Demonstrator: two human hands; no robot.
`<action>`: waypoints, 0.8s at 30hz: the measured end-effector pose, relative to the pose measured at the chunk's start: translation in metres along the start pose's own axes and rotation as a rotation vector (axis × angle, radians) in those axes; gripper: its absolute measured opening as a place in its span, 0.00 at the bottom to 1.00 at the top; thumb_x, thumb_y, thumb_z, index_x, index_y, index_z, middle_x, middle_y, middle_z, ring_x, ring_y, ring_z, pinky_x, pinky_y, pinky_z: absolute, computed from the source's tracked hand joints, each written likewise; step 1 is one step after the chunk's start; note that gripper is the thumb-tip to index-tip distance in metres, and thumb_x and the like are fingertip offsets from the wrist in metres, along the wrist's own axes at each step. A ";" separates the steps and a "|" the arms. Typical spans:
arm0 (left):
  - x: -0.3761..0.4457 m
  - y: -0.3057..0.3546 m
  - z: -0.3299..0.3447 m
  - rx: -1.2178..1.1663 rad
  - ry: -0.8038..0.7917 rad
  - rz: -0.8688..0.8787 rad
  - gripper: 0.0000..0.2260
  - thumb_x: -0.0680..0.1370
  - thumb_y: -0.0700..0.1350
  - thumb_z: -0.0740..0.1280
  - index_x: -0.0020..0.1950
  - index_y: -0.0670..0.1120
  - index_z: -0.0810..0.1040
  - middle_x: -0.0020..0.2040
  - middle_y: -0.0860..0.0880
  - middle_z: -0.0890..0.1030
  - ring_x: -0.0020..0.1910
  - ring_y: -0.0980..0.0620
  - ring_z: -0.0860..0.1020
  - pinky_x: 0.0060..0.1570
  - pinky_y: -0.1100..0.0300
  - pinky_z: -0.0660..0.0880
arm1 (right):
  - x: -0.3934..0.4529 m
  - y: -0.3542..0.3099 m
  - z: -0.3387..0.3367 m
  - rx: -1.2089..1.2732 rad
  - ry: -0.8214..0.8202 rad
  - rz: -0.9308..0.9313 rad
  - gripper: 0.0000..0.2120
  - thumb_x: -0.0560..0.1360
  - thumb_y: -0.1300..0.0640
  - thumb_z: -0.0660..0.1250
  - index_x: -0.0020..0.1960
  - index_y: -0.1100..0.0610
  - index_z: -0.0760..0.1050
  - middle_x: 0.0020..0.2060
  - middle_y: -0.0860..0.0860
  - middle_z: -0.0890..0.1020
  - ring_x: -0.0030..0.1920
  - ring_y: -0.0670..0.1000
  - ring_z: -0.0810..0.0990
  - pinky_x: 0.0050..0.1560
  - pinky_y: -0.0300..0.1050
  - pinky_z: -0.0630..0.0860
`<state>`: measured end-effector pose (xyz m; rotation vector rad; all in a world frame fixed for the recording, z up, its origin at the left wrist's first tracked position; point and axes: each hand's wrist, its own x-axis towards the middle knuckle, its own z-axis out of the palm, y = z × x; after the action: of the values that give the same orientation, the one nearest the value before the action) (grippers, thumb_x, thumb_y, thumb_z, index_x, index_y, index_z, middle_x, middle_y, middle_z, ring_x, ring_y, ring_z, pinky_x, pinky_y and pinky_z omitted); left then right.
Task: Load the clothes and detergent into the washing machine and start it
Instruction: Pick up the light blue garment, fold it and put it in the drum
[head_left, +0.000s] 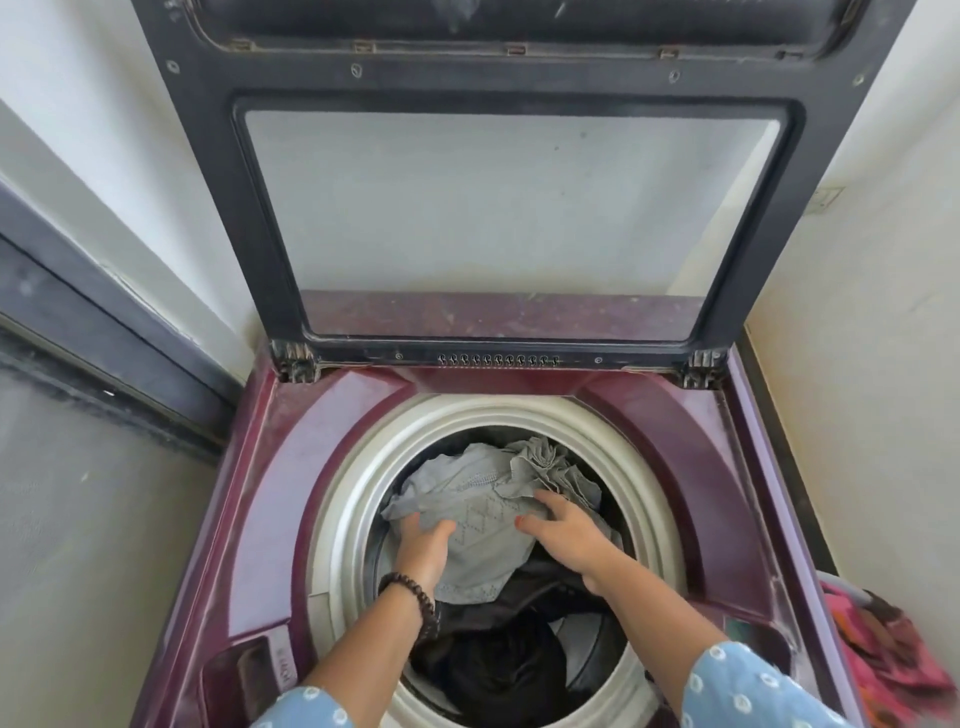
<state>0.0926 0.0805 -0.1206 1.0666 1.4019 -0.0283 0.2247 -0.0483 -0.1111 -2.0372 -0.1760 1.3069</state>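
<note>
White-walled corner, washing machine (291, 467) lid upright, both hands' fingers spread on grey garment (483, 514) (crumpled).

1 head-worn wide-angle view, looking forward and steeply down.

The camera sits close above the washing machine (291, 467), facing its raised lid (509, 223) at 12 o'clock; the drum opening (343, 519) fills the lower centre, both forearms enter from 6 o'clock, and walls bend outward at 9 and 3 o'clock.

My maroon washing machine (291, 467) holds a pale grey garment (483, 514) stitched with diamonds over black clothes (498, 670), beside my blue white-dotted sleeves (748, 691), dark beaded bracelet (415, 597) and pink cloth (893, 660).
</note>
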 end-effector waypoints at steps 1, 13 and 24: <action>-0.005 0.003 0.002 0.033 -0.007 0.020 0.33 0.76 0.47 0.67 0.79 0.47 0.58 0.74 0.46 0.67 0.68 0.45 0.69 0.69 0.46 0.67 | -0.001 0.001 0.002 -0.040 0.002 -0.003 0.32 0.76 0.49 0.69 0.77 0.51 0.62 0.73 0.51 0.68 0.72 0.52 0.67 0.70 0.46 0.66; -0.041 -0.006 0.025 0.846 -0.094 0.499 0.32 0.81 0.47 0.63 0.80 0.45 0.49 0.81 0.44 0.47 0.80 0.48 0.51 0.76 0.55 0.55 | -0.024 0.001 0.007 -0.555 0.073 -0.193 0.36 0.77 0.45 0.65 0.79 0.52 0.53 0.78 0.57 0.57 0.78 0.58 0.54 0.75 0.55 0.59; -0.072 -0.009 0.021 1.633 0.099 0.833 0.36 0.83 0.60 0.50 0.77 0.46 0.29 0.74 0.45 0.25 0.72 0.48 0.25 0.63 0.42 0.20 | -0.079 0.015 -0.009 -1.204 0.273 -0.348 0.37 0.80 0.38 0.55 0.80 0.49 0.41 0.79 0.57 0.39 0.78 0.62 0.37 0.72 0.71 0.43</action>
<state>0.0859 0.0223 -0.0732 2.9359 0.6853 -0.5895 0.1906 -0.1005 -0.0592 -2.8961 -1.3858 0.6877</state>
